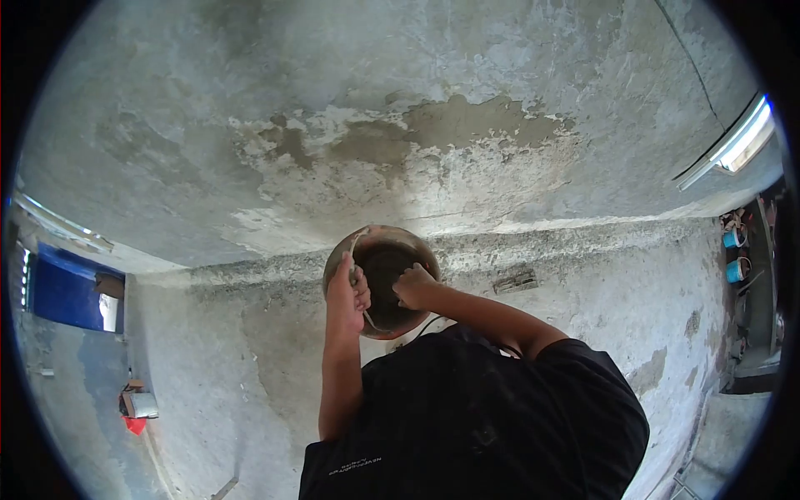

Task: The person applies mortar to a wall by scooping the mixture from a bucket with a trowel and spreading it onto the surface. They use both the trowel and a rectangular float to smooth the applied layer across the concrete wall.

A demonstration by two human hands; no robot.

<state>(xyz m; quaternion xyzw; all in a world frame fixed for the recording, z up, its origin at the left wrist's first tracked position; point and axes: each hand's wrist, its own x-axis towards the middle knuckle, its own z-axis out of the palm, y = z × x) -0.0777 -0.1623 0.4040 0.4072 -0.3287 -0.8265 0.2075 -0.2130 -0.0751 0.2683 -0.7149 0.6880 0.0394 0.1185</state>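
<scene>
Patchy wall (454, 121), hands (351, 290) (415, 287) at container (408, 240)

Basin (414, 242): outer wall dull and smeared, faint sheen at the rim; metal or plastic, cannot tell; interior dark, matt. Wall (333, 75): plaster-like, matt, flaking into rough pale scabs round smoother brown patches (467, 121). Floor (208, 350): cement-like, matt, dusty-looking, coarser along the wall foot. Shirt (492, 425): black cloth, matt, soft folds, small pale print. Buckets (737, 270), far right: blue, apparently smooth plastic; finish too small to judge
</scene>
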